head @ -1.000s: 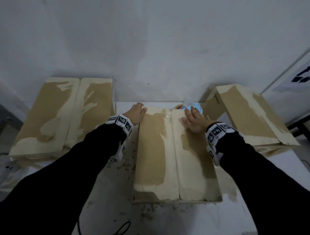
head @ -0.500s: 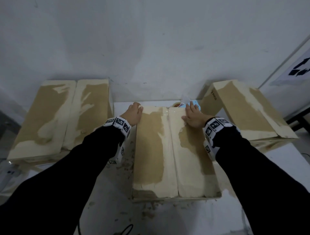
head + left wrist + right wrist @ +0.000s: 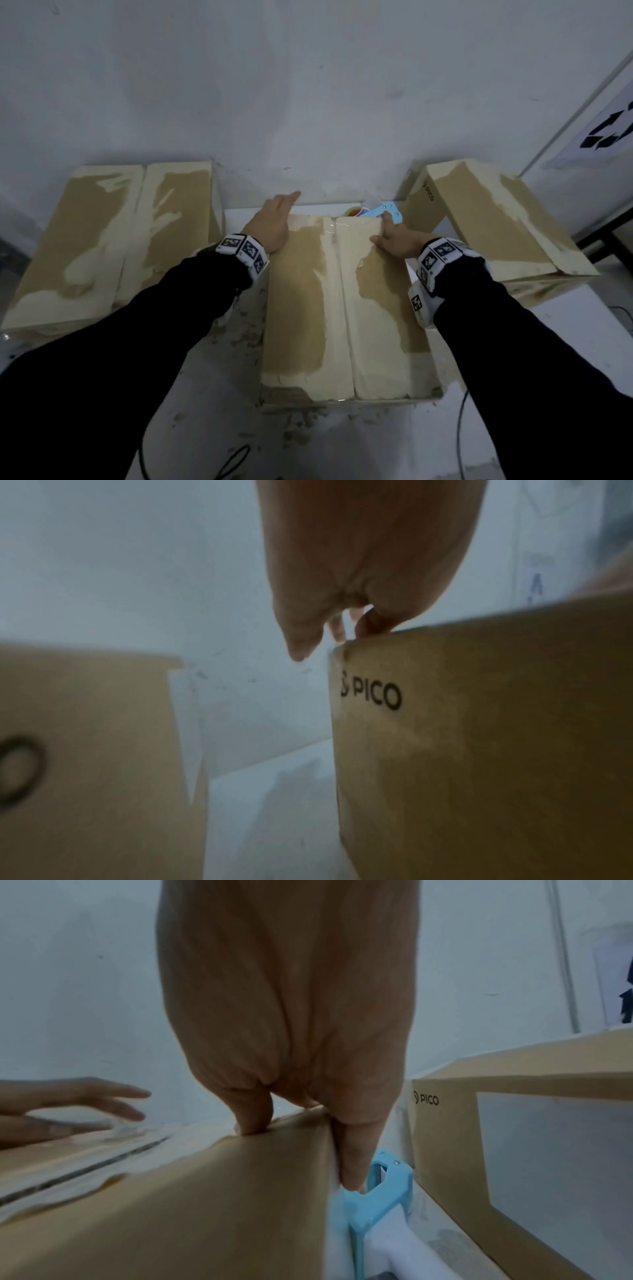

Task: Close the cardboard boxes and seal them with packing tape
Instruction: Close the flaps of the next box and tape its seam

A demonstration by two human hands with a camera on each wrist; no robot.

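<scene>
The middle cardboard box (image 3: 342, 308) lies with both top flaps shut, and clear tape glints at the far end of its seam. My left hand (image 3: 274, 219) rests on the far left corner with fingers straight, pointing at the wall. In the left wrist view the left hand (image 3: 359, 561) has its thumb on the box (image 3: 479, 723) edge. My right hand (image 3: 397, 236) lies on the far right corner. The right wrist view shows the right hand (image 3: 291, 1015) with the thumb on top and a finger down the far side. A blue tape dispenser (image 3: 383, 210) sits just behind the box.
A shut box (image 3: 113, 233) stands to the left, and another box (image 3: 486, 219) leans tilted at the right. The white wall is close behind them. Cardboard crumbs and a black cable (image 3: 233, 459) lie on the white table (image 3: 212, 394) near me.
Both hands slid forward to the box's far edge. The left hand's fingers straightened out past the corner, and the right hand's fingers now reach over the far edge beside the dispenser.
</scene>
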